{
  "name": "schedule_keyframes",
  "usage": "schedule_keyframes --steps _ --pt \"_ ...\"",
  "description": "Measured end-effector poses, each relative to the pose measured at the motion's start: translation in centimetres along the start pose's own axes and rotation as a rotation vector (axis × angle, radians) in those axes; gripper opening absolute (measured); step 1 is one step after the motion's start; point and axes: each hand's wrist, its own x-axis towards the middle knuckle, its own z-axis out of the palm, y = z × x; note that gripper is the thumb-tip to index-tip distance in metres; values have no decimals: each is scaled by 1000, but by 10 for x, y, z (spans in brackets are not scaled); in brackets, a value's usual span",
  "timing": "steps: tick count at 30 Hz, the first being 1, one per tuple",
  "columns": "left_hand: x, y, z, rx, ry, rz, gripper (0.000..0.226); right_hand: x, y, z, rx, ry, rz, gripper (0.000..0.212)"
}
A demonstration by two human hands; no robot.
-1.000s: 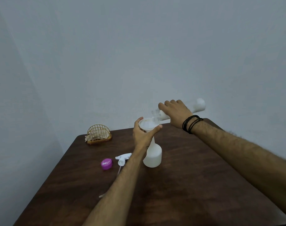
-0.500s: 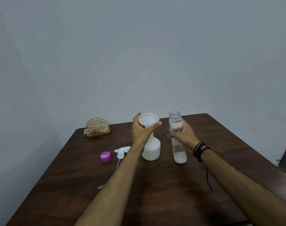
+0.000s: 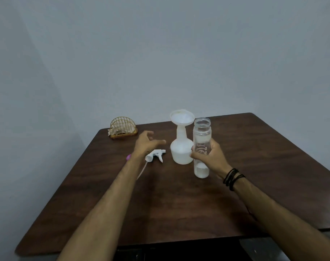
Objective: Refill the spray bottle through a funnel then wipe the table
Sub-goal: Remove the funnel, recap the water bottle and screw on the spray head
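A white spray bottle (image 3: 181, 151) stands on the dark wooden table (image 3: 254, 157) with a white funnel (image 3: 182, 118) in its neck. Just right of it stands a clear refill bottle (image 3: 201, 136), uncapped, with a little liquid at the bottom. My right hand (image 3: 211, 157) grips it around the middle. My left hand (image 3: 147, 143) hovers left of the spray bottle with fingers relaxed, above the white spray head (image 3: 155, 155) that lies on the table with its tube trailing toward me. A purple cap (image 3: 128, 157) peeks out behind my left wrist.
A gold wire holder (image 3: 122, 128) with a crumpled cloth in it sits at the table's far left corner. A grey wall rises right behind the table. The table's near edge runs below my forearms.
The refill bottle went from tilted over the funnel to upright on the table beside the spray bottle. My left hand let go of the funnel and moved left over the spray head.
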Motion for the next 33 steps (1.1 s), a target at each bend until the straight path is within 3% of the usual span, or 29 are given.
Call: schedule_keyframes --steps 3,6,14,27,31,33 --pt "-3 -19 -10 387 -51 -54 68 -8 10 23 -3 -22 32 50" --pt "-10 -32 -9 571 -120 -71 67 -8 13 41 5 -40 33 50" --pt "-12 -47 12 626 30 -4 46 -6 15 64 25 -75 22 51" --pt "-12 -47 13 648 46 -6 40 -6 20 62 -3 -94 -8 57" --pt "-9 -36 3 639 216 54 35 -7 21 62 24 -91 -14 56" --pt "-5 -32 -5 741 252 30 38 -8 20 62 37 -89 -19 55"
